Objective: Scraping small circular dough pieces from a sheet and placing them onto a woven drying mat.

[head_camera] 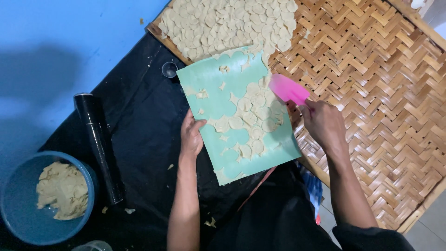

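Mint-green plastic, a flexible cutting sheet (218, 107), lies tilted across the edge of a woven bamboo tray (371, 93), its long axis running from the person's lap up toward the far heap of dried dough rounds (227, 23). Thin cut dough discs (253, 121) cling to the sheet, crowded along its right half, with scraps of trimmed dough at its upper left. The left hand (191, 137) grips the sheet's left edge, thumb curled over the top and fingers tucked beneath, pinching it up. The right hand (323, 123) is closed around the handle of a pink scraper (288, 89), whose blade touches the sheet's upper right edge, just beside the nearest discs. So the discs lie to the left of the scraper and slightly toward the person, between the two hands, nearer the right. Beneath the sheet's left side spreads black plastic sheeting (139, 121), on which rest a black rolling pin (98, 146) and a small round cutter (169, 69). A blue bowl (11, 195) holding a lump of raw dough (62, 190) sits at the lower left.
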